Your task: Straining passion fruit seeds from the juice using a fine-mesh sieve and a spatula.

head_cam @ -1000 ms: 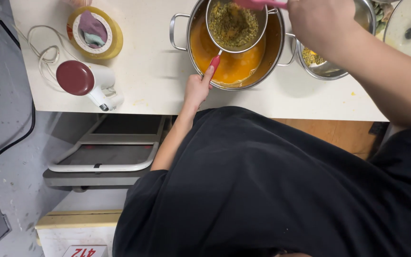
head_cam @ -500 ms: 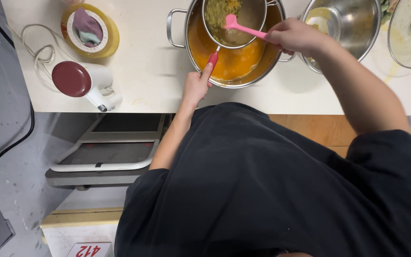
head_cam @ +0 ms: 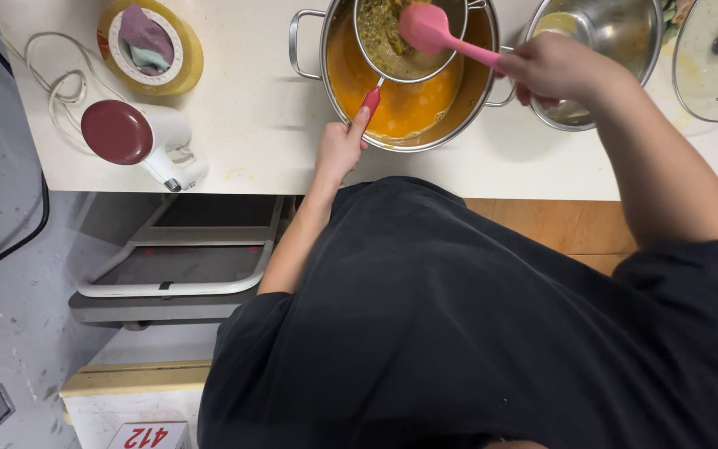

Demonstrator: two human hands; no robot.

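**Straining over the pot**

A cream table [head_cam: 251,141] above a grey floor [head_cam: 18,316]; on it a steel pot [head_cam: 409,83] of orange liquid; the sieve [head_cam: 409,41] sits over it, handle pointing toward the person, left hand [head_cam: 341,150] fingers clamped on it; right hand [head_cam: 554,71] grips a pink spatula [head_cam: 438,35], lying left-right, blade in the sieve.

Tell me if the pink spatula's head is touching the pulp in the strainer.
Cannot tell. In the head view the pink spatula lies over the strainer, its head beside the greenish pulp, but looking straight down hides whether it touches or hovers.
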